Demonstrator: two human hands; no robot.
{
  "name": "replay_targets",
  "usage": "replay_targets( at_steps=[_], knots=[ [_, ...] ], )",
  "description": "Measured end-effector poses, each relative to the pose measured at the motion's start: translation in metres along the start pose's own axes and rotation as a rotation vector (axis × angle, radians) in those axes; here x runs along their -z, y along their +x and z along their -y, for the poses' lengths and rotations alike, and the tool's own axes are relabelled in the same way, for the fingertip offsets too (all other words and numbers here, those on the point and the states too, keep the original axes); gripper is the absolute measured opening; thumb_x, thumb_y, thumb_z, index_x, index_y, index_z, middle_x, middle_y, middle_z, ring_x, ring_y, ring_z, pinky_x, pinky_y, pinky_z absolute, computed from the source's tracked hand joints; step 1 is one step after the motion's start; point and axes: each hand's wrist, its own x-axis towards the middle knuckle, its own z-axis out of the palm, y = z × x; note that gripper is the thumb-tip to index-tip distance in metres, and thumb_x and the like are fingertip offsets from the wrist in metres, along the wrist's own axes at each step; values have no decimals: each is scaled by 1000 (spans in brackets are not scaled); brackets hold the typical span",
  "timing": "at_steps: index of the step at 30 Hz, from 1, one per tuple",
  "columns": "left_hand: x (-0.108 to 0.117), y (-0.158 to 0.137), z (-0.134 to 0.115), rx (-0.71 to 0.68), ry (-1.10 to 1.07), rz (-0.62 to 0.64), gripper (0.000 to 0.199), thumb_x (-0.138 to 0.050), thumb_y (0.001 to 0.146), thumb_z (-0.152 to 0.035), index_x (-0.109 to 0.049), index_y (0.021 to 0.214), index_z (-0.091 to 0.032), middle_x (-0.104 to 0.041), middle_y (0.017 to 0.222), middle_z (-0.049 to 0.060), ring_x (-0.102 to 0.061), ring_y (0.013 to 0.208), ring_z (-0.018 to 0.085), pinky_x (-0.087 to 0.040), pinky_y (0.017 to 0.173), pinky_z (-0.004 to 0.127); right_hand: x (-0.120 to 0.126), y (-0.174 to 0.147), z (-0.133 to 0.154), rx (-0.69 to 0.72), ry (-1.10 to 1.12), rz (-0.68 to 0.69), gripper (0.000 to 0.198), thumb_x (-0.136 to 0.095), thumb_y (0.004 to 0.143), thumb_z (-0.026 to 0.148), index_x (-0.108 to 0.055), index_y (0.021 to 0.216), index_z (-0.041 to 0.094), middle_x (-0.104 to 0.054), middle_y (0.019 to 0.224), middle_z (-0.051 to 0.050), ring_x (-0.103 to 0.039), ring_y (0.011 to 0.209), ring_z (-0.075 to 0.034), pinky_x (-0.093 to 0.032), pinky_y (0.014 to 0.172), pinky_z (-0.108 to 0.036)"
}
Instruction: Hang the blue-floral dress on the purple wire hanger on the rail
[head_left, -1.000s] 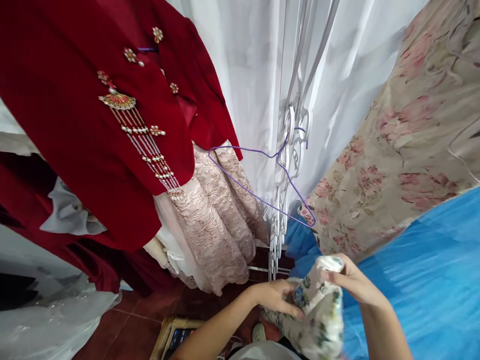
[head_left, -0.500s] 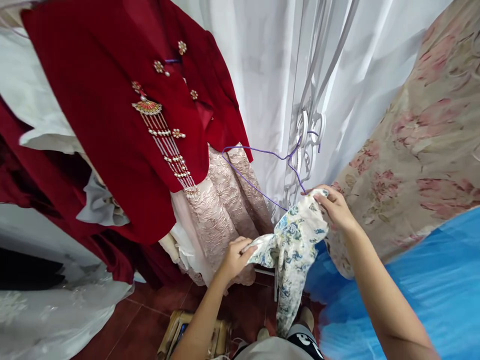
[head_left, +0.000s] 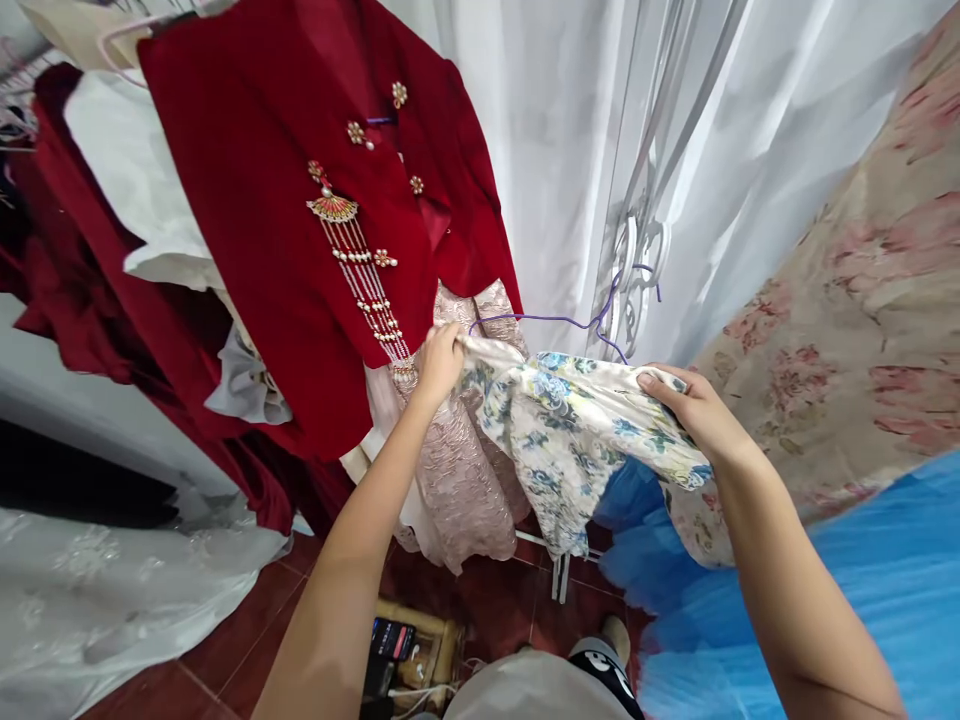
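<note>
A white garment with blue and yellow flowers point(head_left: 559, 440) hangs stretched between my two hands. My left hand point(head_left: 441, 362) is closed on its upper left corner, beside the left end of a purple wire hanger point(head_left: 555, 318). With thumb on top, my right hand point(head_left: 691, 408) pinches its upper right part. The hanger's left arm runs along behind the garment's top edge, and its hook hangs at a white scrolled metal rack point(head_left: 634, 250). Whether both hanger ends sit inside the garment is hidden by cloth and fingers.
At the left hang a red jacket point(head_left: 255, 200) with a beaded ornament and a pink textured skirt point(head_left: 457, 480). Pink-flowered fabric point(head_left: 810, 370) and blue tulle point(head_left: 862, 590) fill the right. A wooden stool point(head_left: 435, 640) with a phone on it stands below.
My left hand has risen with its corner of the garment to the hanger's left end. The garment is now spread wider and higher. The view has shifted slightly left.
</note>
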Motion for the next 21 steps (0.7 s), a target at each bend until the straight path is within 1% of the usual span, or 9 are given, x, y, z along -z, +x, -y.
replay_targets(
  at_steps=[2, 5, 8, 10, 13, 16, 19, 20, 21],
  knots=[
    [-2, 33, -20, -49, -169, -59, 27, -45, 87, -2, -61, 98, -22, -67, 102, 9, -61, 105, 26, -47, 95, 40, 3, -1, 6, -24, -15, -7, 44, -82, 69, 59, -76, 86, 19, -71, 77, -1, -63, 71, -19, -49, 61, -24],
    [-12, 55, -54, -157, -494, -8, 32, -51, 89, -5, -55, 115, -23, -64, 122, 8, -62, 114, 21, -51, 94, 34, 11, -7, 7, -102, -34, -1, 47, -81, 71, 59, -78, 94, 18, -73, 79, -3, -64, 68, -19, -48, 58, -25],
    [-22, 42, -75, -254, -615, 170, 50, -65, 88, -18, -47, 134, -28, -52, 146, 9, -58, 126, 23, -53, 98, 35, 24, -19, -1, -122, -96, 54, 53, -79, 75, 57, -75, 113, 21, -77, 93, -5, -68, 72, -20, -51, 59, -26],
    [-28, 24, -77, -235, -553, 236, 47, -66, 92, -28, -49, 136, -29, -55, 145, 9, -60, 124, 25, -51, 103, 41, 34, -29, -13, -99, -164, 39, 56, -79, 76, 54, -71, 123, 23, -76, 108, -7, -70, 86, -24, -55, 67, -29],
    [-34, -2, -65, -125, -485, 198, 26, -51, 100, -36, -61, 121, -24, -68, 125, 9, -64, 117, 26, -49, 105, 45, 47, -46, -43, -59, -254, -220, 53, -81, 73, 52, -72, 117, 24, -72, 119, -9, -67, 106, -29, -55, 86, -36],
    [-42, -28, -54, -63, -540, 72, 25, -49, 101, -36, -65, 113, -21, -70, 118, 9, -64, 115, 24, -48, 105, 40, 47, -65, -85, 34, -177, -612, 55, -81, 72, 52, -69, 116, 21, -70, 113, -9, -65, 105, -28, -52, 93, -43],
    [-58, -62, -54, 81, -635, -227, 35, -59, 96, -40, -59, 126, -21, -64, 130, 11, -58, 125, 25, -44, 111, 39, 18, -87, -126, 233, -140, -1082, 53, -82, 73, 49, -63, 112, 18, -63, 102, -7, -63, 93, -23, -51, 91, -43],
    [-66, -74, -55, 158, -674, -289, 42, -62, 94, -42, -56, 130, -22, -62, 133, 12, -58, 127, 25, -43, 111, 40, 3, -93, -137, 283, -186, -1161, 48, -81, 75, 48, -61, 106, 17, -60, 98, -5, -60, 88, -22, -51, 88, -43],
    [-74, -85, -57, 238, -721, -309, 46, -64, 92, -45, -55, 131, -22, -62, 133, 12, -58, 126, 26, -44, 111, 40, -13, -97, -145, 283, -212, -1111, 41, -77, 78, 49, -60, 97, 18, -57, 90, -3, -58, 82, -20, -52, 85, -41]
  ],
)
